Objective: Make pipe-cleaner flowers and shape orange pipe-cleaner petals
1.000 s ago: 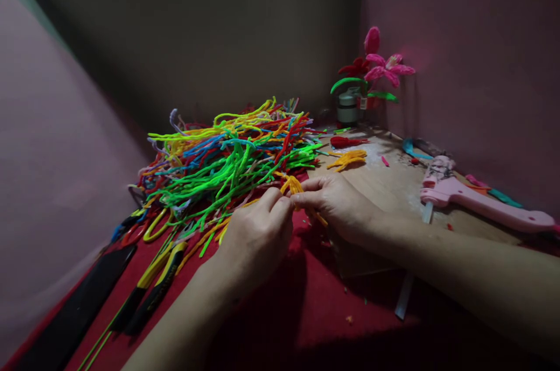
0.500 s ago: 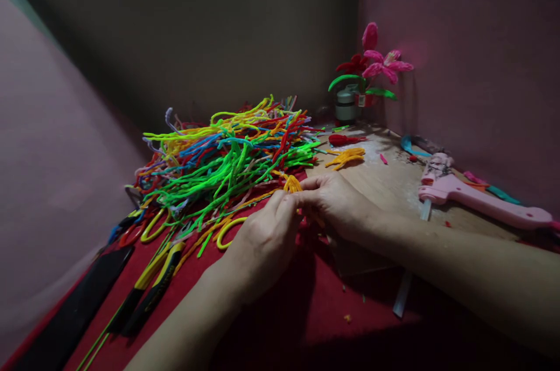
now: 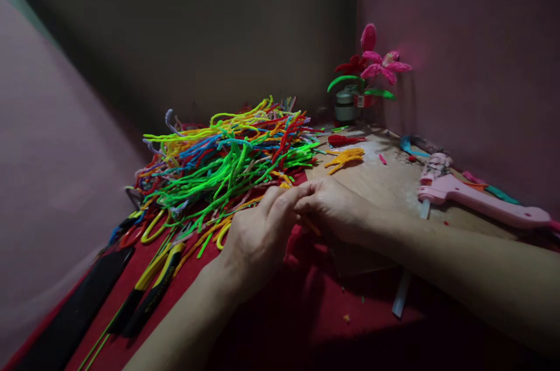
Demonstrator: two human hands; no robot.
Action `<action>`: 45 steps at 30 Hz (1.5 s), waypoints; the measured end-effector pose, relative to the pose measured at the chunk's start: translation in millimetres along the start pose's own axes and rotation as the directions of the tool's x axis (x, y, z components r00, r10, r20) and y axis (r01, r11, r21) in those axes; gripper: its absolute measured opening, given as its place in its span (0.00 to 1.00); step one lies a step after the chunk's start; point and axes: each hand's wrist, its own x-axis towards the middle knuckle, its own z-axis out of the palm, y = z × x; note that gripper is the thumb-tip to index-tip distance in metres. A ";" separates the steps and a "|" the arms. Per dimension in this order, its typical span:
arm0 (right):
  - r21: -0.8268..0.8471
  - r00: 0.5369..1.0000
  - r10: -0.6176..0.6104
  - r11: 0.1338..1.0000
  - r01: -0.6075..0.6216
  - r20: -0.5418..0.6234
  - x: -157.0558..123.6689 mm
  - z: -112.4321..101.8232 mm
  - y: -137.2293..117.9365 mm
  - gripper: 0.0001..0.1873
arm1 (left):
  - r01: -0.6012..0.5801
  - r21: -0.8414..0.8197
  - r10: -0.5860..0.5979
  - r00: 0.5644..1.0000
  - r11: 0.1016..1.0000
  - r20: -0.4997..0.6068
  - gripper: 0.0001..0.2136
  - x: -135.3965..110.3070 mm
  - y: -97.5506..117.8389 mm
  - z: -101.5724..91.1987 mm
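My left hand (image 3: 258, 237) and my right hand (image 3: 335, 207) meet fingertip to fingertip over the red cloth (image 3: 280, 312). Both pinch a folded orange pipe cleaner (image 3: 311, 226); only a short tail of it shows below the fingers, and the rest is hidden. Just behind the hands lies a big tangled pile of coloured pipe cleaners (image 3: 227, 155), mostly neon green, yellow, red and blue.
A pink glue gun (image 3: 476, 199) lies on the wooden board (image 3: 394, 184) at the right. Small orange pieces (image 3: 345, 158) and a red piece (image 3: 343, 140) lie farther back. Pink pipe-cleaner flowers (image 3: 376, 65) stand in the corner. Yellow-handled pliers (image 3: 153, 286) and a black strip (image 3: 74, 315) lie at the left.
The orange loop that stuck up between my fingertips is now folded down and hidden in the pinch. My hands have closed tighter together and hardly shifted.
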 end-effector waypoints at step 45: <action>0.296 0.999 -0.026 0.955 0.019 0.021 5.8 -6.0 -6.9 0.03 | 0.518 -0.406 -0.286 0.813 0.753 0.507 0.05 13.7 -0.2 0.0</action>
